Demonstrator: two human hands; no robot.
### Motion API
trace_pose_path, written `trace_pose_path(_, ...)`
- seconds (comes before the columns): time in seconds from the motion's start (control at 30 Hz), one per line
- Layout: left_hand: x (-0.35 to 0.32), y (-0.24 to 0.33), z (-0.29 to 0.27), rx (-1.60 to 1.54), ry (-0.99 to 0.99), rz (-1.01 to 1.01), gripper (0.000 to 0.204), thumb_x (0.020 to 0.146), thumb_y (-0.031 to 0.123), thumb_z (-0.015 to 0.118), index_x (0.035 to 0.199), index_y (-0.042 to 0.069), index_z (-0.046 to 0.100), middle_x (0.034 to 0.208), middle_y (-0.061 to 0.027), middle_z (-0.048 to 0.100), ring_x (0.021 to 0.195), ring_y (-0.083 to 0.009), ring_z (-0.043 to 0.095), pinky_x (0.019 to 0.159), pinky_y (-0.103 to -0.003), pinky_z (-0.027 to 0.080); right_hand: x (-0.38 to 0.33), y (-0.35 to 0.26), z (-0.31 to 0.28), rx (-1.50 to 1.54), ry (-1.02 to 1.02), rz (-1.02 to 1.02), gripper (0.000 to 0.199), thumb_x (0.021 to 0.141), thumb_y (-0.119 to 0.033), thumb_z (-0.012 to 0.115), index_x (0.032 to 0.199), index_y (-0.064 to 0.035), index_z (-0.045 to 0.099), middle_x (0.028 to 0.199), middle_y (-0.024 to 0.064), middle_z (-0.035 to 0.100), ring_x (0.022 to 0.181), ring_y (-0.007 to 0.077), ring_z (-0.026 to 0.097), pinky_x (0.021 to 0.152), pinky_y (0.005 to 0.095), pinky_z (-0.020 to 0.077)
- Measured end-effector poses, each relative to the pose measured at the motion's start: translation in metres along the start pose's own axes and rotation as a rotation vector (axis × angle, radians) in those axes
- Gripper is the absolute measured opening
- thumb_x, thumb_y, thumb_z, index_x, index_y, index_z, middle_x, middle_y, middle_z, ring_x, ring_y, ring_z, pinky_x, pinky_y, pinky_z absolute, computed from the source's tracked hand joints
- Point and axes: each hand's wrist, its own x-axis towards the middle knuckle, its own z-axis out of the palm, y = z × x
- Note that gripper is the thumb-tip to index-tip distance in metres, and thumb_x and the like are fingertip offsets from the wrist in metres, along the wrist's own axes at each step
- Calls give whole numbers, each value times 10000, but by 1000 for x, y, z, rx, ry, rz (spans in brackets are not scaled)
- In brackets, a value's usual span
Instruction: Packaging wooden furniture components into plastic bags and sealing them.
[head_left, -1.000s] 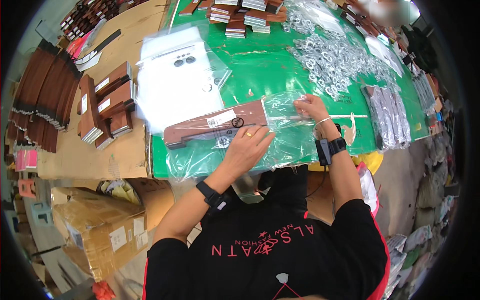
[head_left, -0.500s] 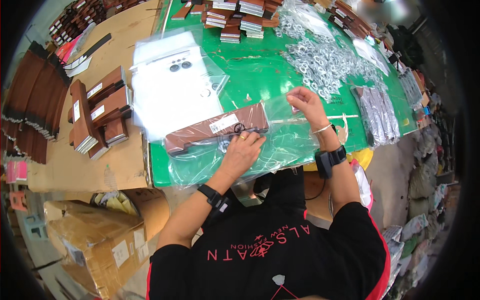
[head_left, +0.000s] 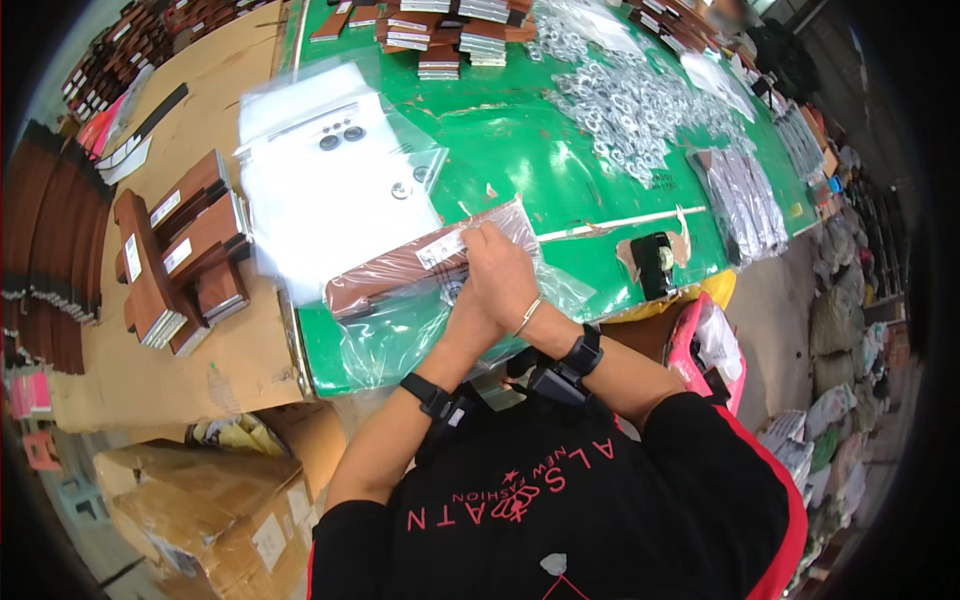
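Note:
A reddish-brown bar-shaped wooden piece (head_left: 385, 275) with a white label lies inside a clear plastic bag (head_left: 395, 350) near the table's front edge. My right hand (head_left: 500, 272) is over its right part, fingers curled closed on the bag's plastic. Pressed close beneath the right wrist is my left hand (head_left: 472, 318), resting on the bag; its fingers are mostly hidden behind the right hand. Small metal hardware shows faintly through the plastic beside my hands.
A stack of clear bags (head_left: 330, 190) lies beyond the wooden piece. Brown wooden pieces (head_left: 180, 250) with labels are piled on the cardboard at left. Small bagged metal parts (head_left: 620, 115) heap at the far right, near wrapped grey bars (head_left: 740, 205). A black object (head_left: 655, 265) sits at the right edge.
My right hand has come left from the bag's outstretched right end to the wooden piece, bringing the plastic over. It now covers much of my left hand. The view has shifted slightly.

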Motion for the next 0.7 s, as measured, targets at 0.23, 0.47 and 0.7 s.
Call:
trace_pose_path(0.23,-16,20,-45,-76,-385,-244,288,817,116,662,1088,17,670,1202,-159,665,1105,-402,590,889,-451,485,-14,-21,0,-66,-32,-17,483,783,-11,573,1258,61,522,973,175,532,921,355,568,765,427,499)
trace_pose_path(0.47,3,71,-132,92,-427,-324,225,953,167,564,1086,25,679,1111,-141,693,1006,-322,635,860,-421,484,-26,-22,-7,133,20,50,459,768,-9,604,1210,81,519,1060,209,543,990,376,551,840,427,497)
trace_pose_path(0.7,24,16,-82,245,85,131,349,1025,272,419,1129,116,713,1159,-31,707,1088,-237,581,1017,-407,342,-46,-20,19,377,70,-55,397,809,-24,616,1194,61,568,1106,221,568,1014,410,548,886,474,465)
